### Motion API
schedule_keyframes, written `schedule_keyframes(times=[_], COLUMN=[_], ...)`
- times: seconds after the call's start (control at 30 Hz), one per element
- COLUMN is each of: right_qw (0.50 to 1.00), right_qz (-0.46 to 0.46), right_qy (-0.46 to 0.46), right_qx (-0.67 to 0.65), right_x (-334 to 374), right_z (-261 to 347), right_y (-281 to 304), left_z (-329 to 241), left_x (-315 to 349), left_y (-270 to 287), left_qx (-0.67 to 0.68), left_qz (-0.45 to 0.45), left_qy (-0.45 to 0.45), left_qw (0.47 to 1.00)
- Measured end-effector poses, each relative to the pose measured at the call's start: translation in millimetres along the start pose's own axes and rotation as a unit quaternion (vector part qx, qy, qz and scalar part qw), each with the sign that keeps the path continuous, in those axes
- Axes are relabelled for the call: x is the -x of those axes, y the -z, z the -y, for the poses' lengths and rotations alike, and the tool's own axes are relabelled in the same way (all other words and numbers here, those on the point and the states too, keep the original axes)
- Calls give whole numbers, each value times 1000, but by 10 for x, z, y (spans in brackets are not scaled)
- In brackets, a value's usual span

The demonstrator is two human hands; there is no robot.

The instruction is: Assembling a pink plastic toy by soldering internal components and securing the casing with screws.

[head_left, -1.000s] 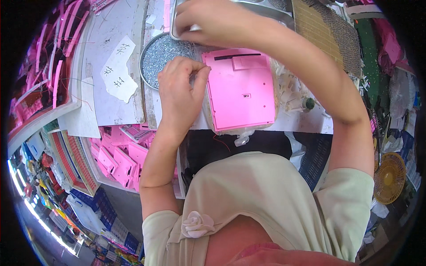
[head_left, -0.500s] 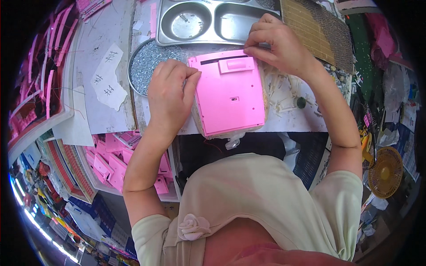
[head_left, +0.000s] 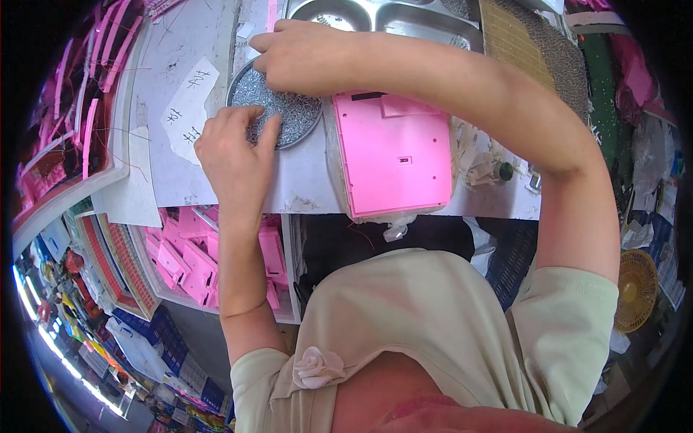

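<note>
The thumb and forefinger of the left hand [head_left: 234, 148] are standing wide apart, with a clear gap between them, and I am seeing nothing held there. These fingertips are staying in front of a round bowl [head_left: 318, 128], at its near left side, and the small metal pieces [head_left: 294, 115] in the bowl are showing just beyond the thumb. Above and a little to the right of these fingers, the right hand [head_left: 299, 58] is reaching over the far part of the bowl. Its fingertips are pointing to the left and are slightly spread, but I cannot tell whether the thumb is pinching something, because the hand is covering it. To the right of the left fingers, well apart from them, a pink panel [head_left: 397, 169] is lying flat on the table [head_left: 310, 187], its upper part passing under the right forearm, and clear plastic [head_left: 395, 229] is showing at its lower edge. Beyond the right fingers and to their right, a metal tray [head_left: 411, 18] with compartments is resting. To the left of the left fingers, a torn paper [head_left: 189, 94] is lying near. Below them, pink parts [head_left: 195, 267] are filling a bin [head_left: 292, 267].
</note>
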State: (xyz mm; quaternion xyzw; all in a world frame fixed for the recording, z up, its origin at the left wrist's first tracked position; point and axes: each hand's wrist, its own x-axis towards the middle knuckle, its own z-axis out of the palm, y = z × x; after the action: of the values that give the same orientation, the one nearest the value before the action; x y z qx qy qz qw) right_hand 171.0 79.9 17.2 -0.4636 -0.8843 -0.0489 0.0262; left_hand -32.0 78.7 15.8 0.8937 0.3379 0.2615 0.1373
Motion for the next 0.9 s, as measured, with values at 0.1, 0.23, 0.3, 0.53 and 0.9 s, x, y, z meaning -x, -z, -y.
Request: schedule_keyframes(times=[0.1,0.23,0.3,0.53,0.9], right_qw=[999,992,943,741,830], right_qz=[41,-57,-176,-168,-194], right_qy=[-25,-94,-129,-411,-346], right_qx=[-25,-69,-250,-503,-391], right_x=[-56,153,446,2059,1985], right_z=[-8,-85,-127,511,782], right_y=[29,127,269,552,298], left_z=[137,192,271,224,-826], left_x=[43,-18,23,35,292], left_y=[-74,-87,-40,-54,-61], left_qx=[-66,8,2,152,318], left_qz=[25,34,32,-26,120], left_qy=[-18,-11,23,88,-28], left_qw=[997,999,999,984,940])
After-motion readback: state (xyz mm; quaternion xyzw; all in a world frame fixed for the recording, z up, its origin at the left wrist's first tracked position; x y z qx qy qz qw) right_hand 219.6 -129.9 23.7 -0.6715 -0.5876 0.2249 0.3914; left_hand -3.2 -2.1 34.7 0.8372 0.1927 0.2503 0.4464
